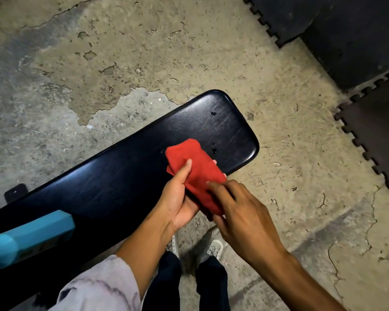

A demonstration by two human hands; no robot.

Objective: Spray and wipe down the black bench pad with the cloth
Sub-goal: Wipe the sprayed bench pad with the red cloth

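Note:
The black bench pad (126,176) runs diagonally from lower left to its rounded end at upper right. A few liquid drops sit on its far end. A folded red cloth (195,169) is held just above the pad's near edge. My left hand (177,198) grips the cloth from below, thumb on top. My right hand (240,212) pinches the cloth's lower right edge with its fingertips. A teal object that may be the spray bottle (29,237) lies on the pad at lower left, its nozzle out of view.
Cracked, worn concrete floor (121,52) surrounds the bench. Black interlocking rubber mats (357,37) lie at upper right and along the right edge. My shoes (211,248) and dark trouser legs stand beside the bench's near edge. A black bracket (15,193) pokes out at the pad's left.

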